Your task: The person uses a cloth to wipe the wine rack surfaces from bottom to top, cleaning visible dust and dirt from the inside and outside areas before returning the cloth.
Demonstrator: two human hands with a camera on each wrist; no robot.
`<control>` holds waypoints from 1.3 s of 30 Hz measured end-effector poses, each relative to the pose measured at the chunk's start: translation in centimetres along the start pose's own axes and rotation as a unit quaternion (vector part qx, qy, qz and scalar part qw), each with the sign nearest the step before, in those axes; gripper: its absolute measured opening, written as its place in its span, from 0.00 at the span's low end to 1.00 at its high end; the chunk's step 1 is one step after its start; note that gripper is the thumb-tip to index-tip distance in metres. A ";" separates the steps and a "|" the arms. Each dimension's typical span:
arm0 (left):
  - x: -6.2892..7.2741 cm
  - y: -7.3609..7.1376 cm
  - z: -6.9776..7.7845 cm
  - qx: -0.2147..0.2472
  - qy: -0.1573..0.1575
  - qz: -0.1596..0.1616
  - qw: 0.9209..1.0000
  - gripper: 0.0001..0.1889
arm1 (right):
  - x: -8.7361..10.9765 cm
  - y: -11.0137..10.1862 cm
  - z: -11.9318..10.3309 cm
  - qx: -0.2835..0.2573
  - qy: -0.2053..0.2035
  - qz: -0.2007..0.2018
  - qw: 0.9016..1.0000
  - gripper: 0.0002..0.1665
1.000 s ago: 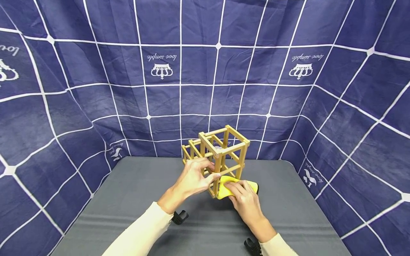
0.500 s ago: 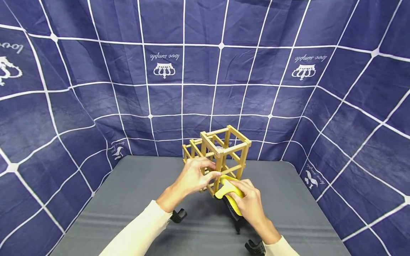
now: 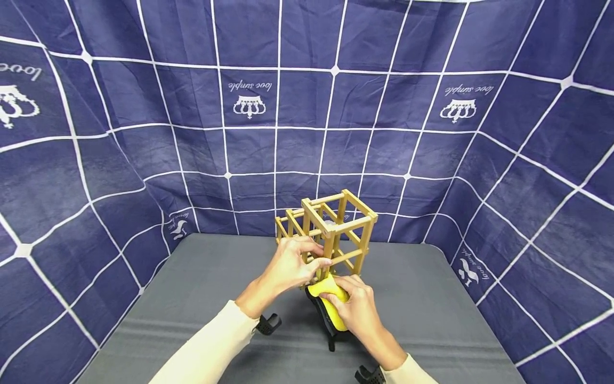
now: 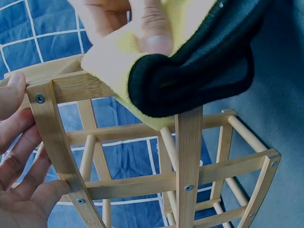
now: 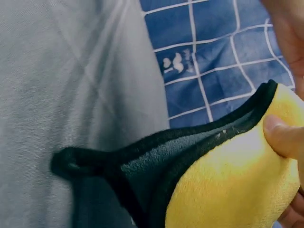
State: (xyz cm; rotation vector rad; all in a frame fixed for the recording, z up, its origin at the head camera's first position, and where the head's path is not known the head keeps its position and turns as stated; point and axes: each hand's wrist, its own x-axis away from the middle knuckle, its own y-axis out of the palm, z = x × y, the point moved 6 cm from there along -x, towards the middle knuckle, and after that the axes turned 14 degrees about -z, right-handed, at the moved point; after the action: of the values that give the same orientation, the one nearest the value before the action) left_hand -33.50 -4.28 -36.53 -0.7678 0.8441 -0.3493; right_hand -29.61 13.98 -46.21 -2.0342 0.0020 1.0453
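A stepped wooden rack (image 3: 365, 240), made of flat slats and round rods with screws at the joints, stands at the table's middle. My left hand (image 3: 288, 266) holds its near upright, thumb on one side and fingers on the other, as the left wrist view also shows. In my right hand (image 3: 360, 306) is a folded cloth (image 3: 320, 288), yellow on one face and dark grey with black edging on the other. The thumb presses on the yellow face. In the left wrist view the cloth (image 4: 111, 59) lies over a top corner slat (image 4: 80, 88) of the rack.
A grey cloth-covered table (image 3: 206, 282) extends around the rack. Blue curtains (image 3: 297, 152) with white grid lines hang behind it and at both sides. A black loop (image 5: 71, 161) dangles from the cloth's corner. Black wrist mounts (image 3: 269, 324) sit by both cuffs.
My right hand has drawn the cloth left and toward me along the rack's near upright, turning it so its dark side and loop show. My left hand keeps its hold on the rack.
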 end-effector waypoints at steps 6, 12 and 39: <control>0.2 -0.1 -0.1 0.016 -0.017 -0.008 1.000 0.07 | -0.7 -0.9 -0.4 -0.024 -0.004 0.046 0.999 0.23; 0.1 -0.3 -0.1 0.018 -0.024 -0.010 1.000 0.08 | -1.1 -1.8 -0.6 -0.037 -0.007 0.063 0.997 0.24; 0.3 0.3 -0.2 0.024 -0.056 -0.009 0.998 0.10 | 1.0 -7.4 8.7 -0.079 0.120 0.116 0.983 0.21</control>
State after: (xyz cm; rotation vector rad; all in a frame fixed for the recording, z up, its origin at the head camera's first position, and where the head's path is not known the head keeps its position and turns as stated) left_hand -33.45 -4.36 -36.97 -0.7442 0.7205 -0.3383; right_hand -32.20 25.07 -44.63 -2.3360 0.2975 0.9586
